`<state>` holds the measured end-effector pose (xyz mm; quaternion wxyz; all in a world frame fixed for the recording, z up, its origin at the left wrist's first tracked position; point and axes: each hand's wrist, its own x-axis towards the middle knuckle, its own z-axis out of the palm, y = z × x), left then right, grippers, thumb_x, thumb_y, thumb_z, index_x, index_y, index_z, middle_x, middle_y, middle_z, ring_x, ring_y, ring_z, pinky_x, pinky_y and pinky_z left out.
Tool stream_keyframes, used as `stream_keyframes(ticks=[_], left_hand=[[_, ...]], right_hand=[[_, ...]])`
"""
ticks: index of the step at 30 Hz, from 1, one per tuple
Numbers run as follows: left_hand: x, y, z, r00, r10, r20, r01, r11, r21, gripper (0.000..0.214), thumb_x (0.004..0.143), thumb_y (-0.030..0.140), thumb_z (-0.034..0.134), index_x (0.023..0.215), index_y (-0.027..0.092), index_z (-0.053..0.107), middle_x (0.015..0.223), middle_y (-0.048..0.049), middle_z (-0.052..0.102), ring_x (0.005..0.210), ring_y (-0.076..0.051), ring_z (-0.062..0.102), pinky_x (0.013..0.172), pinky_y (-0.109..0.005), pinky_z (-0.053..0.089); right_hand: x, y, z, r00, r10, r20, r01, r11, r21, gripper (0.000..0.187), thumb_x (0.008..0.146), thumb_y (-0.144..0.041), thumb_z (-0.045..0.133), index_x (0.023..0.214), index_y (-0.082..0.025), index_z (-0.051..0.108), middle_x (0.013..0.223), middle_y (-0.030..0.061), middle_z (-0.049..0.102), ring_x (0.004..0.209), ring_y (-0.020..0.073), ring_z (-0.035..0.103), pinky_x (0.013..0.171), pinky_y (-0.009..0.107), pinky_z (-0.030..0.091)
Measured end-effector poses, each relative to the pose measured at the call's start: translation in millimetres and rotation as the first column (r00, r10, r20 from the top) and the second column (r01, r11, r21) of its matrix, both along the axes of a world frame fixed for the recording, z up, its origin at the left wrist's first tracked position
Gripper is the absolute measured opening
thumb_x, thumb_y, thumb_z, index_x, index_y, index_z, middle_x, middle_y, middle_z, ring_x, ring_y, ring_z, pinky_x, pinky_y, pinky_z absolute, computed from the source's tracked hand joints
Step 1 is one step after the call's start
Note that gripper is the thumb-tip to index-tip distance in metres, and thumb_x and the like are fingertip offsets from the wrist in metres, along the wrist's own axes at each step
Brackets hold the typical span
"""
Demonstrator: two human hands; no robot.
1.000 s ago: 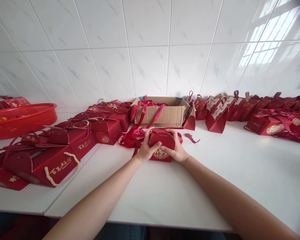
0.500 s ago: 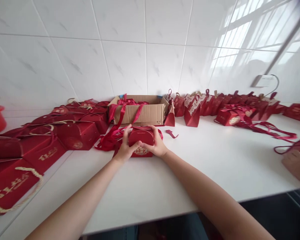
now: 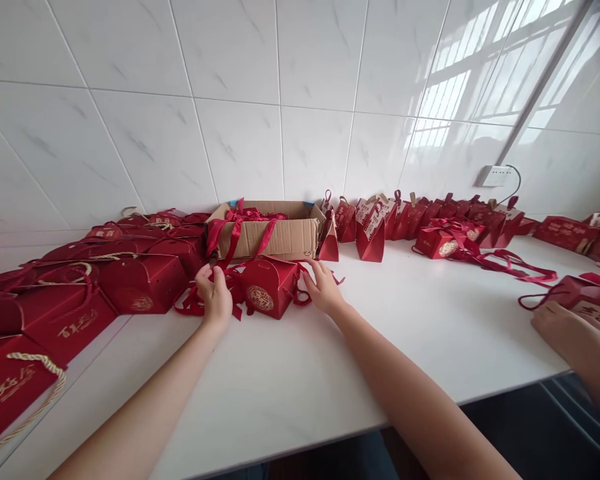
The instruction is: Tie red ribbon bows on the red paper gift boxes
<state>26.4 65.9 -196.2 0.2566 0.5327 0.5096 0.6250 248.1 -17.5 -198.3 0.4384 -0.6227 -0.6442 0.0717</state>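
Red box [image 3: 273, 287] sits upright on the white table [image 3: 300, 387], between the hands, just near of the carton [image 3: 275, 239], turned so a corner points near; gold round print on its near-left face; left hand [image 3: 216, 295] is half open, fingers loosely curled, clear of the box, nothing I can make out in it; right hand [image 3: 324, 287] has its fingers bent beside the box's right side, close to the cord loop [image 3: 305, 302]; can't tell from my feed whether it pinches the cord or only hovers at it.

Handling, my read: folded card, so light and fairly stiff at the edges; flat faces would dent if squeezed; slight sheen, may slip a little under dry fingers; contents hidden, so weight is a guess; I'd hold it low on two opposite side walls, off the curved top flaps.

In the way: loose ribbon [image 3: 236, 287] tangled left of the box, easy to snag; the carton blocks the far side, ribbons hanging over its near wall; handled boxes [image 3: 143, 283] crowd the left; tall pointed boxes [image 3: 371, 243] stand far right along the wall; ribboned box [image 3: 436, 241] near them, its tails trailing right; a co-worker's hand [image 3: 575, 337] on another box at the right edge, well apart.
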Motion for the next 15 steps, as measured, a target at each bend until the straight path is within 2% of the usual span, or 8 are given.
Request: stream_keyframes(ticks=[3, 7, 10, 15], left_hand=[[-2.5, 5.5, -6.8, 0.999, -0.05, 0.0, 0.05, 0.999, -0.006, 0.033, 0.089, 0.041, 0.041, 0.114, 0.019, 0.042, 0.123, -0.0151, 0.05, 0.116, -0.026, 0.049, 0.101, -0.046, 0.037], [0.1, 8.5, -16.9, 0.994, -0.096, -0.054, 0.098, 0.995, 0.034, 0.029, 0.078, 0.028, 0.057, 0.105, 0.02, 0.049, 0.11, -0.0098, 0.058, 0.111, -0.025, 0.051, 0.101, -0.046, 0.037], [2.1, 7.0, -20.2, 0.99, -0.099, -0.104, 0.106, 0.993, 0.06, 0.03, 0.075, 0.025, 0.058, 0.104, 0.02, 0.051, 0.11, -0.0102, 0.058, 0.11, -0.026, 0.051, 0.1, -0.047, 0.037], [2.6, 1.4, -19.6, 0.983, -0.075, -0.168, 0.089, 0.993, 0.078, 0.029, 0.077, 0.024, 0.057, 0.105, 0.02, 0.052, 0.109, -0.0112, 0.058, 0.112, -0.028, 0.049, 0.1, -0.05, 0.036]], right_hand=[[4.3, 5.2, -9.5, 0.998, -0.031, 0.061, 0.037, 0.993, -0.111, 0.024, 0.082, -0.021, 0.054, 0.102, -0.02, 0.065, 0.111, 0.0131, 0.06, 0.11, 0.0301, 0.049, 0.093, 0.046, 0.041], [7.0, 8.2, -14.6, 0.997, -0.028, 0.075, 0.038, 0.991, -0.127, 0.013, 0.075, -0.016, 0.057, 0.077, -0.018, 0.07, 0.092, 0.0119, 0.065, 0.096, 0.0286, 0.056, 0.083, 0.041, 0.045], [7.3, 9.4, -13.5, 0.997, -0.066, 0.034, 0.07, 0.992, -0.108, 0.019, 0.077, -0.017, 0.052, 0.075, -0.018, 0.071, 0.088, 0.0115, 0.067, 0.087, 0.0265, 0.06, 0.078, 0.039, 0.047], [9.7, 11.0, -13.1, 0.991, -0.107, -0.077, 0.103, 0.993, -0.051, 0.039, 0.071, -0.007, 0.038, 0.085, -0.019, 0.072, 0.098, 0.0077, 0.069, 0.094, 0.0223, 0.063, 0.082, 0.037, 0.05]])
